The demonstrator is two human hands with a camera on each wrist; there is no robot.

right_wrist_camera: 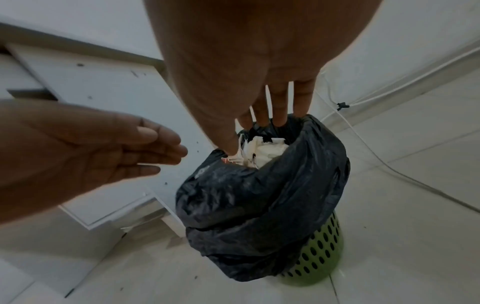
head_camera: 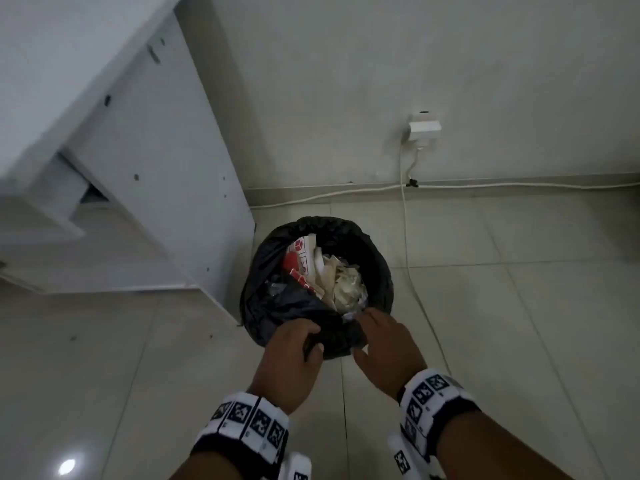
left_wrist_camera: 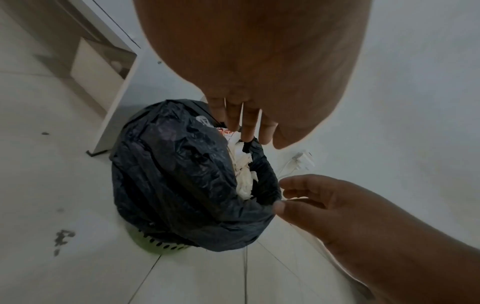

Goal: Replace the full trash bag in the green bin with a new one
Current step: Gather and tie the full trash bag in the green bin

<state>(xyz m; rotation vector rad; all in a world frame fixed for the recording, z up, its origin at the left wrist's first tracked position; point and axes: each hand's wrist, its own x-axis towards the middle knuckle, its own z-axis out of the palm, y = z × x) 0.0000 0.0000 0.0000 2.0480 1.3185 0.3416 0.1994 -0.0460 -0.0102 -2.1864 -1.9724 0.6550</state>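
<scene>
Step 1, bag removal: left hand and right hand, fingers loose, nothing gripped, at near rim of crinkled black plastic trash bag in perforated green plastic bin. Next, prob.: pinch rim, gather, lift.

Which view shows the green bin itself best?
The right wrist view: the green bin shows its perforated wall below the black trash bag. The left wrist view catches only a sliver of its base; in the head view the bag hides it entirely.

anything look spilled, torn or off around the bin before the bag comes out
Nothing spilled or torn shows. The black trash bag sits folded over the green bin, packed to the top with paper and packaging. A white cable trails across the floor beside the bin, and dark specks dot the tiles.
</scene>
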